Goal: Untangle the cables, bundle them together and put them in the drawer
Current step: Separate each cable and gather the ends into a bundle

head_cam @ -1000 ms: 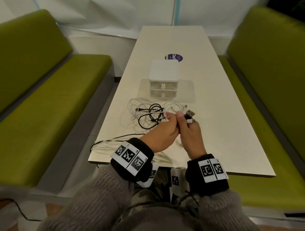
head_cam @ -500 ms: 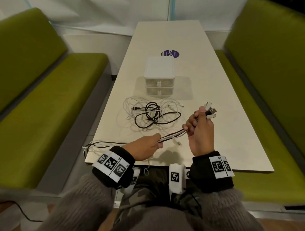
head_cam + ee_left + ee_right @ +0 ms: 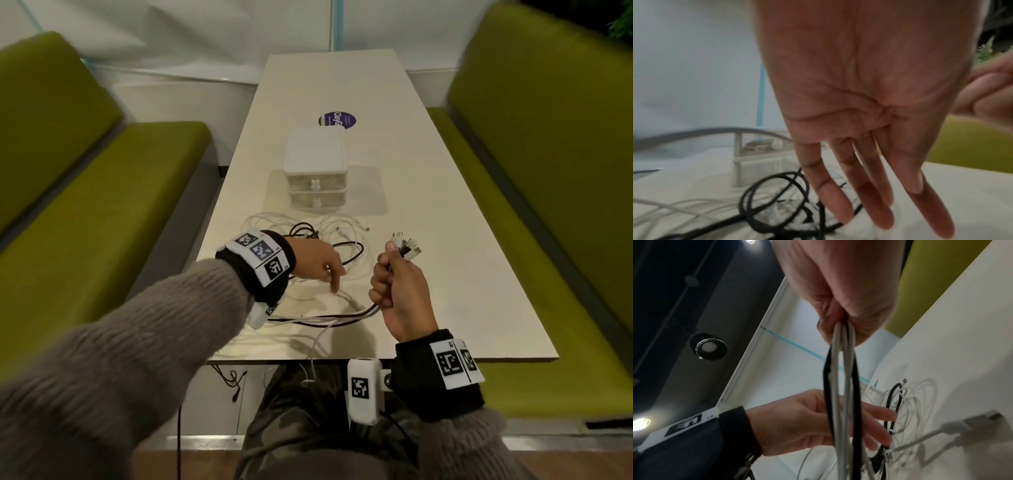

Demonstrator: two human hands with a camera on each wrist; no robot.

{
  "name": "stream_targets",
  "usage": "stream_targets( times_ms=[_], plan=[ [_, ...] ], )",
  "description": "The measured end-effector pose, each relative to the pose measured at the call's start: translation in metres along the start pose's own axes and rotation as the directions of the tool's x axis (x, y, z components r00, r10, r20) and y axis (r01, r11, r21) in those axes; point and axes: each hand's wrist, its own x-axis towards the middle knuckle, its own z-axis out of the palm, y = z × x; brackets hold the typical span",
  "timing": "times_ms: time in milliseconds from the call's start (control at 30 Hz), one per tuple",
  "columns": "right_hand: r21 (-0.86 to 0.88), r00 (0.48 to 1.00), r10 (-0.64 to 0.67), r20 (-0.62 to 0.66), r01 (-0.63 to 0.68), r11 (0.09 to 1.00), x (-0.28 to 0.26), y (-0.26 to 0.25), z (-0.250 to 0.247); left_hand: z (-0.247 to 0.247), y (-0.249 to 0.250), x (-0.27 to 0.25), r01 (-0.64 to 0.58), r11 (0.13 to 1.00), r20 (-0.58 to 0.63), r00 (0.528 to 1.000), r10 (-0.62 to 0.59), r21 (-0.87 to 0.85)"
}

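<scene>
My right hand [image 3: 394, 274] grips a bunch of black and white cables [image 3: 840, 373] near their plug ends [image 3: 407, 248], which stick up above my fist. The cables trail left across the table [image 3: 325, 317] and over its near edge. My left hand [image 3: 325, 270] hovers with straight fingers [image 3: 863, 203] above a tangled heap of black and white cables [image 3: 322, 240], holding nothing. A small white two-drawer box [image 3: 315, 171] stands behind the heap, both drawers closed.
The long white table [image 3: 445, 240] runs away from me between two green benches [image 3: 85, 222] [image 3: 548, 171]. A purple round sticker [image 3: 337, 120] lies behind the drawer box. Some cable ends [image 3: 236, 380] dangle below the table's near edge.
My left hand has let go of the cable strands near the table's edge and moved forward over the tangled heap. My right hand still holds the plug ends upright.
</scene>
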Motion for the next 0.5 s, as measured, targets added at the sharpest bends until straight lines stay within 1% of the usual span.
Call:
stream_targets(
  times_ms=[67, 167, 233, 267, 300, 333, 367, 400, 433, 467, 500],
  plan=[
    [-0.013, 1.000, 0.004, 0.013, -0.004, 1.000, 0.001, -0.001, -0.002, 0.007, 0.004, 0.015, -0.003, 0.997, 0.067, 0.998, -0.003, 0.079],
    [-0.031, 0.999, 0.005, 0.044, -0.003, 1.000, 0.003, 0.000, -0.003, 0.016, 0.004, 0.025, 0.008, 0.990, 0.091, 0.996, -0.021, 0.144],
    [-0.050, 0.998, 0.001, 0.059, 0.001, 0.999, 0.004, 0.000, -0.003, 0.014, 0.001, 0.023, 0.005, 0.991, 0.101, 0.995, -0.019, 0.132],
    [-0.060, 0.998, 0.001, 0.062, 0.003, 0.998, 0.004, 0.000, -0.003, 0.011, -0.001, 0.020, 0.002, 0.995, 0.089, 0.996, -0.011, 0.104],
    [-0.066, 0.998, 0.000, 0.064, 0.004, 0.998, 0.004, 0.001, -0.003, 0.006, -0.003, 0.015, -0.004, 0.998, 0.051, 0.999, 0.001, 0.063],
    [-0.068, 0.998, -0.004, 0.061, 0.008, 0.998, 0.005, 0.001, -0.003, -0.001, -0.004, 0.007, -0.005, 1.000, -0.028, 1.000, 0.005, 0.001],
    [-0.065, 0.998, -0.011, 0.054, 0.014, 0.998, 0.005, 0.002, -0.004, -0.009, -0.005, -0.001, -0.010, 0.997, -0.148, 0.989, -0.003, -0.083],
    [-0.058, 0.999, -0.022, 0.042, 0.025, 0.998, 0.006, 0.003, -0.004, -0.017, -0.005, -0.011, -0.026, 0.984, -0.287, 0.957, -0.025, -0.174],
    [-0.045, 0.999, -0.037, 0.026, 0.038, 0.998, 0.007, 0.004, -0.004, -0.024, -0.005, -0.021, -0.055, 0.965, -0.421, 0.905, -0.061, -0.257],
    [-0.023, 0.999, -0.052, 0.010, 0.052, 0.998, 0.008, 0.004, -0.004, -0.028, -0.004, -0.030, -0.088, 0.938, -0.529, 0.842, -0.110, -0.336],
    [0.006, 0.998, -0.063, -0.006, 0.063, 0.998, 0.009, 0.005, -0.004, -0.031, -0.002, -0.038, -0.132, 0.903, -0.612, 0.773, -0.164, -0.408]
  ],
)
